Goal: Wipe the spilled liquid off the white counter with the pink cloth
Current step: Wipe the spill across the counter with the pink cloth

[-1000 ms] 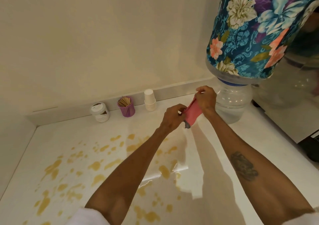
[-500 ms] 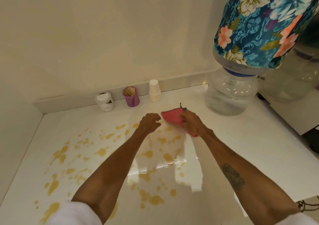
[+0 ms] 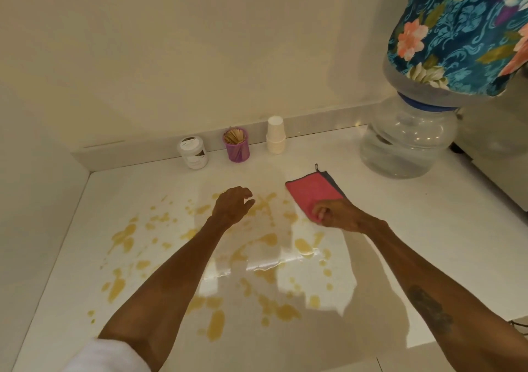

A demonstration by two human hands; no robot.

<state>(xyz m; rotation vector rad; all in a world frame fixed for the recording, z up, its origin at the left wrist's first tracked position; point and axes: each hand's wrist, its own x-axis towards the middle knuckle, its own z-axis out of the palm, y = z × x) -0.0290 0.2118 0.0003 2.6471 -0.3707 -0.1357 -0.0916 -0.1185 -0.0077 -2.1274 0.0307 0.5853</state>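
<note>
The pink cloth (image 3: pixel 313 191) lies flat on the white counter (image 3: pixel 414 228), right of centre, with a grey underside and a small dark loop showing at its far edge. My right hand (image 3: pixel 340 215) rests on the cloth's near corner, fingers curled onto it. My left hand (image 3: pixel 233 204) hovers to the left of the cloth, empty, with its fingers loosely apart. Yellowish spilled liquid (image 3: pixel 268 257) lies in many splashes and drops across the counter's middle and left, below and around both hands.
Against the back wall stand a white jar (image 3: pixel 193 153), a purple cup of wooden sticks (image 3: pixel 236 144) and stacked white paper cups (image 3: pixel 275 138). A clear water bottle (image 3: pixel 405 146) under a floral cover (image 3: pixel 463 31) stands at the back right. A side wall bounds the left.
Both hands held the cloth up in the air a second ago. The right hand has since laid it flat on the counter, and the left hand has let go and moved left.
</note>
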